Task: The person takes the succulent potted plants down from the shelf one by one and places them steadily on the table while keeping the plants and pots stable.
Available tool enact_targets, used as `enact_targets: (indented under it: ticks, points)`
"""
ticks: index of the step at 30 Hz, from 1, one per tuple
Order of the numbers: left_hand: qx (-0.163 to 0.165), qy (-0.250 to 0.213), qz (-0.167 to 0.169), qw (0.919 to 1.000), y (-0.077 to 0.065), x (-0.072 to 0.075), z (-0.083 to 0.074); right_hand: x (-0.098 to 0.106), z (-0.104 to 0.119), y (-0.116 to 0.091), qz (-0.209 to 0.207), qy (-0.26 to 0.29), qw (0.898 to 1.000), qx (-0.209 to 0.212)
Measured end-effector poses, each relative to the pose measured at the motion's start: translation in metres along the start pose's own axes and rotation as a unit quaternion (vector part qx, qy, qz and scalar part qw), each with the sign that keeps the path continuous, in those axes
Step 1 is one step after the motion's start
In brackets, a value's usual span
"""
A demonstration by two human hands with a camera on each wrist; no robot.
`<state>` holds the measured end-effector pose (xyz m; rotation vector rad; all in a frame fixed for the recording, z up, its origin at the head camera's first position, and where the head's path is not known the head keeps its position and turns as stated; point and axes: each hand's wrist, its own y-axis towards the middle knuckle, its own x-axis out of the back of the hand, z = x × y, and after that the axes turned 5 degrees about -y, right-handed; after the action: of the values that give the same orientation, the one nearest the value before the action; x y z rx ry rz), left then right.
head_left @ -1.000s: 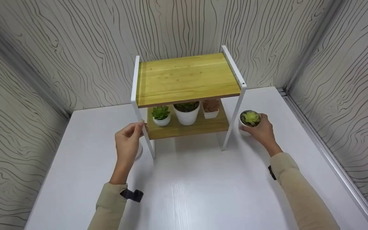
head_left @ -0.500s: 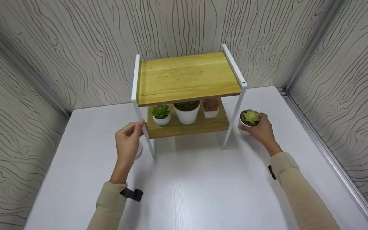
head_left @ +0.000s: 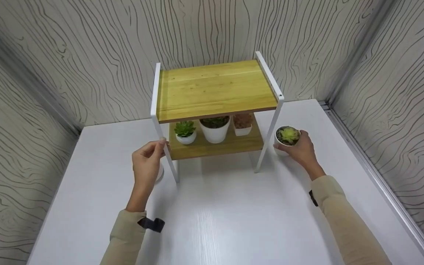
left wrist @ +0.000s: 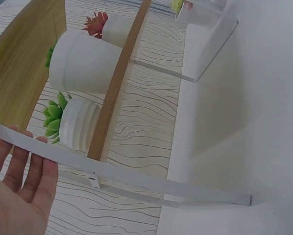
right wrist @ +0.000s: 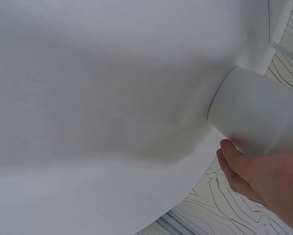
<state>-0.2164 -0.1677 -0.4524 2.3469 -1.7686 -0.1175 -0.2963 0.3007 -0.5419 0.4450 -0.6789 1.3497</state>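
Note:
My left hand [head_left: 147,162] pinches the front left white leg [head_left: 171,165] of a two-tier wooden plant shelf [head_left: 215,86], thumb in front. In the left wrist view its fingers [left wrist: 38,171] lie along the white bar. To the right of the shelf, my right hand [head_left: 303,150] grips a potted succulent [head_left: 288,135], yellow-green in a white pot, thumb and fingers around its sides. The right wrist view shows the white pot [right wrist: 256,110] with its base right at the white table. The fingers on its far side are partly hidden.
On the lower board [head_left: 215,151] stand a small green succulent [head_left: 185,130], a larger white pot [head_left: 215,134] and a square pot with a red plant [head_left: 242,127]. A white round object [head_left: 160,173] shows partly behind my left hand. Wood-grain patterned walls [head_left: 212,29] enclose the table.

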Motion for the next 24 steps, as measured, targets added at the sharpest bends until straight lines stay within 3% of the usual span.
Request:
enact_targets:
  ticks: [24]
  points:
    - [-0.014, -0.009, -0.005, 0.9998, -0.001, -0.001, 0.001, 0.008, 0.012, -0.02, -0.024, -0.004, 1.0, -0.017]
